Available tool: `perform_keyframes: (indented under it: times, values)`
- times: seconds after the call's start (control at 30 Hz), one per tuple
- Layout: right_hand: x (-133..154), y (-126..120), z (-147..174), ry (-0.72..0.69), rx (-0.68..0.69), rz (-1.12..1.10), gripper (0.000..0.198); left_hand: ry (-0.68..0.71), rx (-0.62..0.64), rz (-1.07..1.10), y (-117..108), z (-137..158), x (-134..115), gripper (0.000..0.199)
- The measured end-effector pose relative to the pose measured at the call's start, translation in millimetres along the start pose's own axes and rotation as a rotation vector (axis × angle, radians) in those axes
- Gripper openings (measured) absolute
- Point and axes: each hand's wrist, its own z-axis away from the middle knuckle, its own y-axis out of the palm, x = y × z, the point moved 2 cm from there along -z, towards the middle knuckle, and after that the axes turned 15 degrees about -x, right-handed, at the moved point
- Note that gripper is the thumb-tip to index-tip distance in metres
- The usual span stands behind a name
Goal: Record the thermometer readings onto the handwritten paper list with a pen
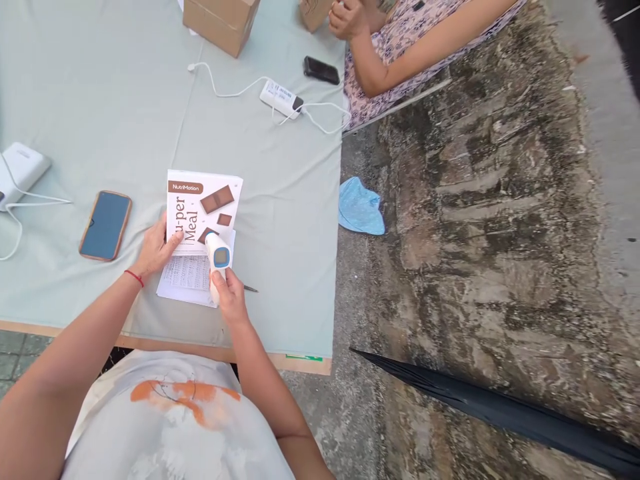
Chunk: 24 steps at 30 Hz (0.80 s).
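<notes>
One white NutriMotion box [205, 210] stood over the near part of the cloth-covered table [285, 220], gripped along its left side by the left hand [154, 248], thumb across its front. The right hand [231, 293] was wrapped around one white handheld device [219, 259] with a blue-rimmed screen; its head overlapped the box's lower right corner, though whether the two touched was hard to tell. Printed paper [185, 279] and one pen [251, 289] lay below. Two phones rested on the cloth: an orange-edged phone [105, 225] to the left and a black phone [321, 70] farther off. Two brown cartons, a larger carton [220, 23] and a smaller carton [313, 17], showed at the far side, near one co-worker's arm [425, 53].
</notes>
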Motion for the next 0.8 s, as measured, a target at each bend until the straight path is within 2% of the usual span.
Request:
perform_keyframes:
  times: [0.2, 0.5, 0.8]
  values:
    - [-3.6, 1.4, -0.3, -0.049, -0.029, 0.0, 0.047, 0.015, 0.008, 0.052, -0.2, -0.6, -5.1, 0.071]
    - [-4.6, 2.5, -0.5, -0.038, -0.032, -0.038, 0.047, 0.021, 0.013, 0.052, -0.3, -0.1, -5.0, 0.072]
    - [5.2, 8.9, 3.2, 0.176, 0.069, -0.152, 0.047, 0.023, 0.008, 0.044, 0.0, -0.2, -3.3, 0.073]
